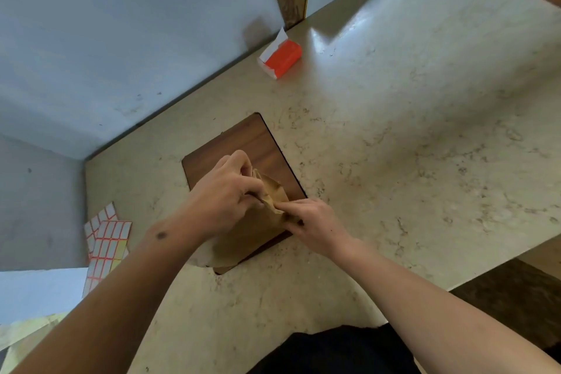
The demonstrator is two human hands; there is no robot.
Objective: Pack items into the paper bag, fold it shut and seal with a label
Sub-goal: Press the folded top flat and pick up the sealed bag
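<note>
Marbled surface carries a wooden board — on it the paper bag, its top pinched by left hand and right hand. Folding seems underway; next, probably, a label from the sheets.

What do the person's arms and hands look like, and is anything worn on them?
Both forearms are bare: no sleeves, gloves, watch or rings show. The left hand has a small dark mark near its wrist. The right hand is unmarked. Dark clothing shows at the bottom edge.
</note>
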